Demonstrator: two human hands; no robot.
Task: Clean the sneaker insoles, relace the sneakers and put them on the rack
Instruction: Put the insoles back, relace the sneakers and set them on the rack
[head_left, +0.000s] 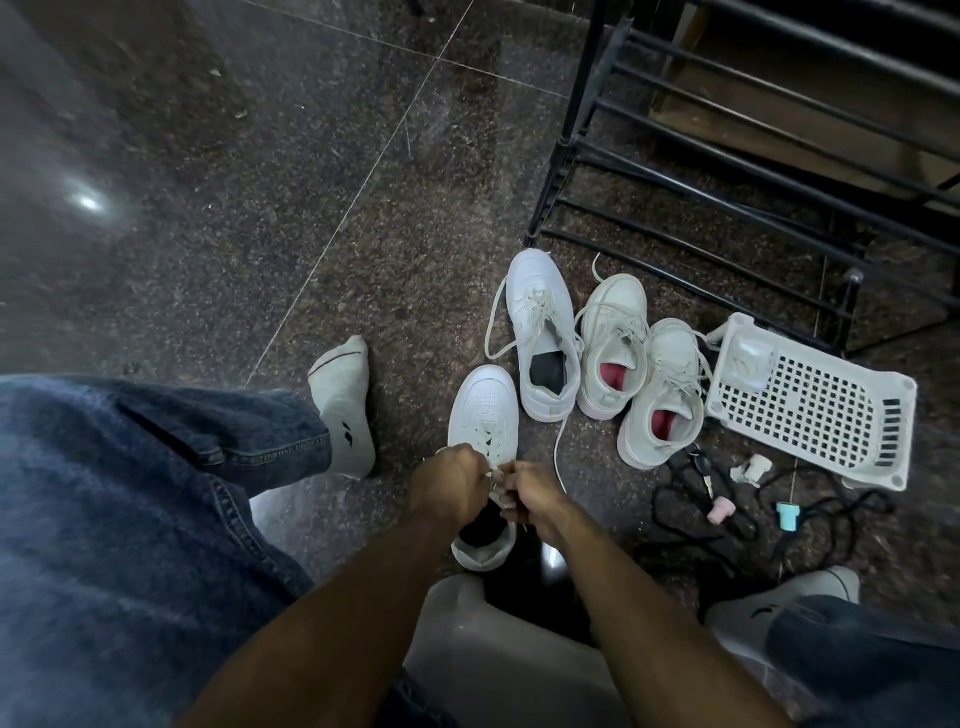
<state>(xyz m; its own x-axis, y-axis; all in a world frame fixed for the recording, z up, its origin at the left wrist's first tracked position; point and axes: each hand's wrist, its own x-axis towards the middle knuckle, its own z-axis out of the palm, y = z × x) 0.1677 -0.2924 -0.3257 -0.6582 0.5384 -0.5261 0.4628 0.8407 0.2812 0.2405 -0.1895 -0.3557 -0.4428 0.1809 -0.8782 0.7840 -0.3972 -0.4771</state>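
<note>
Here | no readable writing | near sneaker (483, 410) toe points away, long axis front-back | left hand (452, 486), right hand (530, 496) pinch its laces (494, 475)

Hands (493, 486) hide sneaker (480, 415) lace ends; rack (727, 182) cut off.
</note>
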